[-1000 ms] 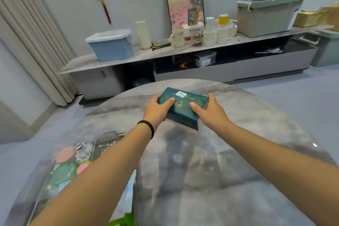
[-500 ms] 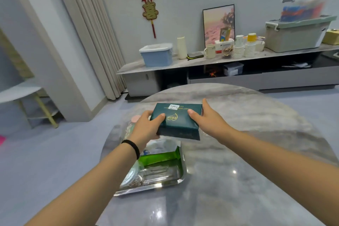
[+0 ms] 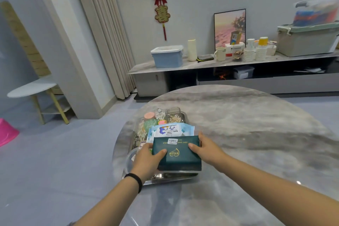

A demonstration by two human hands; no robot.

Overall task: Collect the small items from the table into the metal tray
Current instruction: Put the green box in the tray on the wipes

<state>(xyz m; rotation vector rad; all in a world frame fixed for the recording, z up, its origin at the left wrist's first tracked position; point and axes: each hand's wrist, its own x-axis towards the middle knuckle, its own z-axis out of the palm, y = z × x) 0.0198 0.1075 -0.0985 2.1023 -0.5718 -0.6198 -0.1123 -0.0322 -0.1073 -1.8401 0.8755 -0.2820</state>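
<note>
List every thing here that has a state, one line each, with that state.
Green tissue pack: held over the metal tray, between both hands.
Left hand: grips the pack's left end.
Right hand: grips the pack's right end.
Metal tray: crowded with items.
Baby wipes pack: lying in the tray.
Blue storage box: lid on.

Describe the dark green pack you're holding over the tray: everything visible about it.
The dark green pack is a soft-looking rectangular tissue pack with a gold heart-shaped logo, gold lettering and a small white sticker on top. It lies flat, label up and reading upside down from here, above the near end of the metal tray. The left hand and right hand grip its short ends, thumbs on top. A blue baby-wipes pack lies just beyond it.
</note>
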